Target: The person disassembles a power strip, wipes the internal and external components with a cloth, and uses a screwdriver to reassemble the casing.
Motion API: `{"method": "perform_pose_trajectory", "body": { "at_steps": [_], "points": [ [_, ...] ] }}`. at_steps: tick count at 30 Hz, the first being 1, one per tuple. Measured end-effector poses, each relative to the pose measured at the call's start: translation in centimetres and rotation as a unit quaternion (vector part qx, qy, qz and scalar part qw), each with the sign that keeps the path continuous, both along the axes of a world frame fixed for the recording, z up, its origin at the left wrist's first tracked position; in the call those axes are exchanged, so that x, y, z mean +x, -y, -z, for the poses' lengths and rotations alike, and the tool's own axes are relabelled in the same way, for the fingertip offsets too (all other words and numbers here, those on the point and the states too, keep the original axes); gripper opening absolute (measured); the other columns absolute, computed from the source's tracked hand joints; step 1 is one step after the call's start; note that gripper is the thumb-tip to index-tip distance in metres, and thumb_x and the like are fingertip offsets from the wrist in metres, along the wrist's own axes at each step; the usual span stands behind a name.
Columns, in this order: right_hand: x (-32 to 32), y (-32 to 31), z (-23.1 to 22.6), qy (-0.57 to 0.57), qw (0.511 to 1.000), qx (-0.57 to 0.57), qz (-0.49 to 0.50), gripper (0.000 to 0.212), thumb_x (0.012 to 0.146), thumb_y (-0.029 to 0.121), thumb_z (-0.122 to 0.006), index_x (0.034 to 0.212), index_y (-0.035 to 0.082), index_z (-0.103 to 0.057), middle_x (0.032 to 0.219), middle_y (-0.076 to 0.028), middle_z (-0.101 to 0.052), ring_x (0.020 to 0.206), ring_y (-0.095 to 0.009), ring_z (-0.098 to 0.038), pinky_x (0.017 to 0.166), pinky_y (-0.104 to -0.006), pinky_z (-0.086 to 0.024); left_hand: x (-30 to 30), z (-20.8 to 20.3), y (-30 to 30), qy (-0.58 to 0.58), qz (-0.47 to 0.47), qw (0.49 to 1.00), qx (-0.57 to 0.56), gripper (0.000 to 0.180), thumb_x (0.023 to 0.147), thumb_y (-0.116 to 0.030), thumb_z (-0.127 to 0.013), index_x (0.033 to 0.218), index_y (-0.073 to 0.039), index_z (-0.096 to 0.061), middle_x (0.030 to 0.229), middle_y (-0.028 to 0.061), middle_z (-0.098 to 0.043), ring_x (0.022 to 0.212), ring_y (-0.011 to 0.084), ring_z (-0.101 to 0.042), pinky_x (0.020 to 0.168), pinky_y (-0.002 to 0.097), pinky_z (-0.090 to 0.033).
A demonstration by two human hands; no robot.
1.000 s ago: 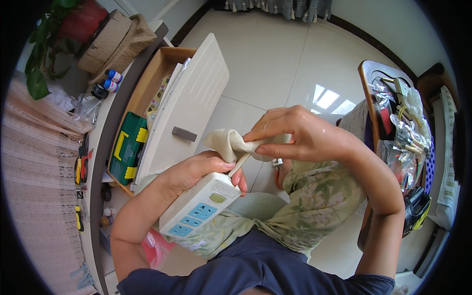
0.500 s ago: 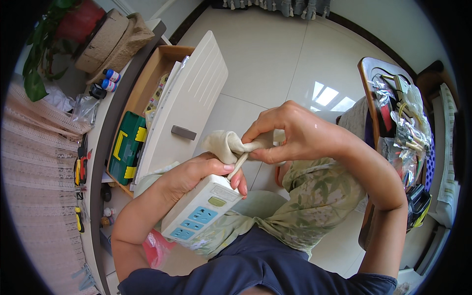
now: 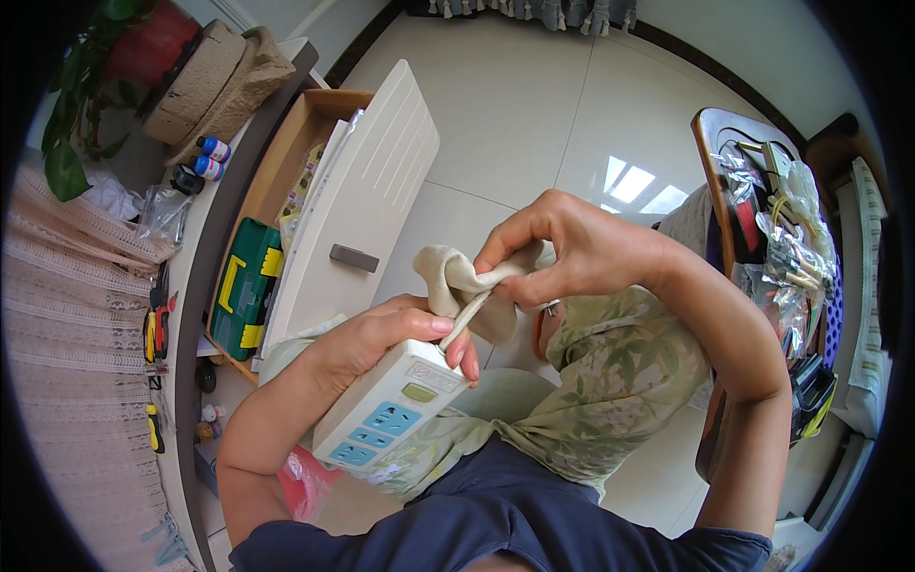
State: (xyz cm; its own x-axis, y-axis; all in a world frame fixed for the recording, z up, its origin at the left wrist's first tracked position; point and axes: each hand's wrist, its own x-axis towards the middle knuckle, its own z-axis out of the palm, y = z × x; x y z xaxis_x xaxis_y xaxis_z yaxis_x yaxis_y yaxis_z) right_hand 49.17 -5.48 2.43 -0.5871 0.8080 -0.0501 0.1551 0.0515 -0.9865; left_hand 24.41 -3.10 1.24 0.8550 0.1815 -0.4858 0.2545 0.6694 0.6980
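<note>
My left hand (image 3: 396,329) is closed round the far end of a white power strip (image 3: 398,398). The strip slants across my lap, its blue sockets and green switch facing up. From that end a pale cord (image 3: 465,316) runs up to my right hand (image 3: 553,250). There my thumb and fingers pinch a cream cloth (image 3: 440,275), which is folded over the cord. One part of the cloth bunches up beside my fingertips and another hangs below them. Beyond the cloth, the rest of the cord is hidden.
An open drawer (image 3: 367,205) at the left holds a green toolbox (image 3: 246,276) and papers. Small bottles (image 3: 212,157) and a potted plant (image 3: 157,43) stand on the cabinet top. At the right, a small table (image 3: 710,143) is heaped with bagged parts and cables.
My right hand has slid slightly away from the strip along the cord, taking the cloth with it. More cloth now hangs beneath my fingers. My left hand and the strip stay put.
</note>
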Motion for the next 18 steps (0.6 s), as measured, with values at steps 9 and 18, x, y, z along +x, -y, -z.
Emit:
{"method": "perform_pose_trajectory", "body": {
  "at_steps": [9,18],
  "points": [
    [-0.3,-0.1,0.0,0.009,0.996,-0.066,0.055,0.031,0.087,0.025,-0.068,0.103,-0.002,-0.068,0.089,-0.008,-0.070,0.078,-0.010,-0.061,0.074,-0.0260,-0.049,-0.2,0.4,-0.4,0.012,-0.017,1.000,0.014,0.031,0.087,-0.031,-0.049,0.080,-0.003,-0.060,0.088,0.0160,-0.065,0.092,0.0241,-0.059,0.086,0.0346,-0.043],
    [-2.0,0.4,1.4,0.178,0.916,0.359,0.001,0.035,0.095,0.037,-0.049,0.081,0.005,-0.051,0.071,-0.011,-0.056,0.070,-0.032,-0.059,0.061,-0.0421,-0.049,0.0,-1.0,0.1,-0.043,-0.057,0.996,0.057,0.028,0.082,-0.027,-0.052,0.073,-0.002,-0.059,0.081,0.0185,-0.064,0.087,0.0288,-0.062,0.085,0.0388,-0.045]
  ]
}}
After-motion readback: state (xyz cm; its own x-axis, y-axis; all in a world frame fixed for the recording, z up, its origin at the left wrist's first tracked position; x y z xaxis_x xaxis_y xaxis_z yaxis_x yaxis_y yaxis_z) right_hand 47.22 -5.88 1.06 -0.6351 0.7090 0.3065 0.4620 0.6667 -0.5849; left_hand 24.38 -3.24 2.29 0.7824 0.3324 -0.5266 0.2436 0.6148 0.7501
